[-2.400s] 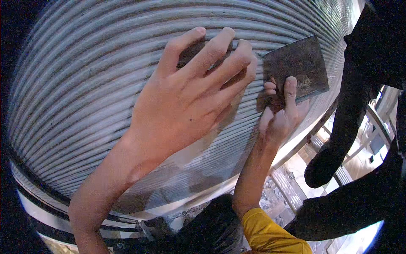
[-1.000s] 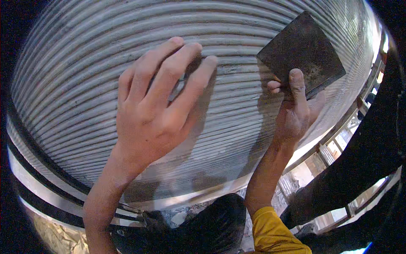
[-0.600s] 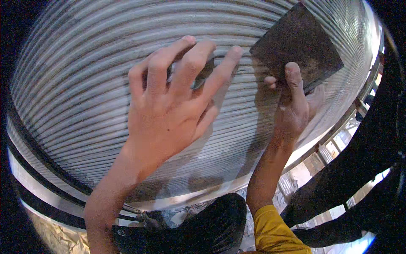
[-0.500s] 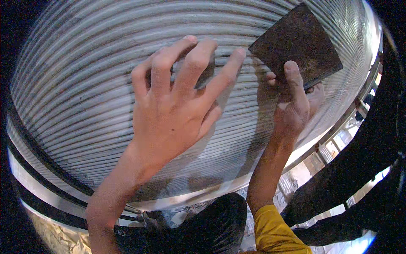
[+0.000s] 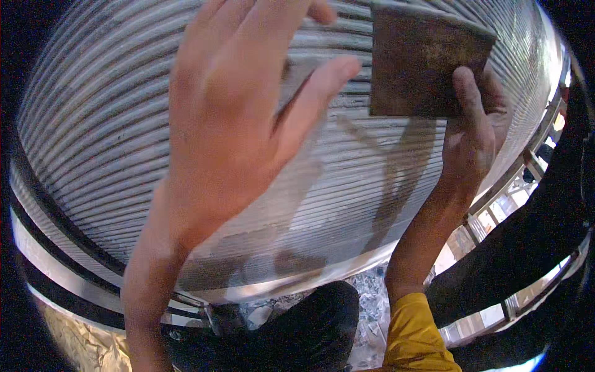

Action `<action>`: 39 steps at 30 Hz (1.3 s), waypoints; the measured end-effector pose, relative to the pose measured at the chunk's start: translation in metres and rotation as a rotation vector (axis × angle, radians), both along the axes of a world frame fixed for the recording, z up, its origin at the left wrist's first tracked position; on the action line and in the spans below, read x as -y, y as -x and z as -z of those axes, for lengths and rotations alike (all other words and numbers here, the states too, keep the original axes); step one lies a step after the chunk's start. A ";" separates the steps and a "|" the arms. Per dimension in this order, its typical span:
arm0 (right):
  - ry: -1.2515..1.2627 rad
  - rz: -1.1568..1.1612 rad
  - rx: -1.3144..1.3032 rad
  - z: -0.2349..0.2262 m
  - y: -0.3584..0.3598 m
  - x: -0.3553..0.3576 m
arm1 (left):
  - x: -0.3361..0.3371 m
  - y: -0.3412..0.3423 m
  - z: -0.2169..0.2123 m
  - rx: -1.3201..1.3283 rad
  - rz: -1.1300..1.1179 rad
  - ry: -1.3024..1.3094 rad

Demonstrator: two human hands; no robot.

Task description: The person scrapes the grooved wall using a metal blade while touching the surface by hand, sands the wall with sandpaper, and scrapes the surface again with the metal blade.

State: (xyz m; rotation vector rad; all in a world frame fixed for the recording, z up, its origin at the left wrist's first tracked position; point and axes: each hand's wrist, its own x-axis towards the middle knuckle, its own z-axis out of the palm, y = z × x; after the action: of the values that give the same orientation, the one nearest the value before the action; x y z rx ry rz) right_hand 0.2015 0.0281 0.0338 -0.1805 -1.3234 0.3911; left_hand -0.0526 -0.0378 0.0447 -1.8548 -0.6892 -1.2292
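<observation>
Left hand (image 5: 238, 118) is raised in front of the ribbed metal panel (image 5: 93, 136), fingers spread and extended, palm toward the panel. It grips nothing; whether the palm or fingertips actually touch the ribs can't be told from this angle. Fingertips run toward the top edge of the panel, index finger angled right, ending just beside the plate.

Right hand (image 5: 474, 133) comes up from lower right, yellow sleeve (image 5: 415, 335) at the forearm. It's closed on a dark, rusty square plate (image 5: 424, 62), pinching its lower right corner: thumb lies on the plate's face, the other fingers are behind it and hidden. Plate sits flat against or just in front of the panel near its upper right edge; contact can't be confirmed.

Panel is corrugated sheet, grey, ribs running horizontally and bowed by the lens. A bright metal band (image 5: 62, 273) borders its lower edge. Shadows of both arms fall on the ribs below the hands.

Below the panel: dark clothing (image 5: 310, 328) and pale rubble-like debris (image 5: 372, 304) on the floor.
</observation>
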 end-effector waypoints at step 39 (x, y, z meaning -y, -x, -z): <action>-0.297 0.044 0.024 -0.014 0.004 0.015 | -0.025 -0.028 -0.011 -0.264 -0.111 -0.081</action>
State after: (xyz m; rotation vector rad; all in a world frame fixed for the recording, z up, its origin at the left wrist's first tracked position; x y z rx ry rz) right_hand 0.1979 0.0131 0.0477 0.0341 -1.3820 0.1524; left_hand -0.0250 -0.0128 0.0558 -1.8432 -0.5789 -0.9072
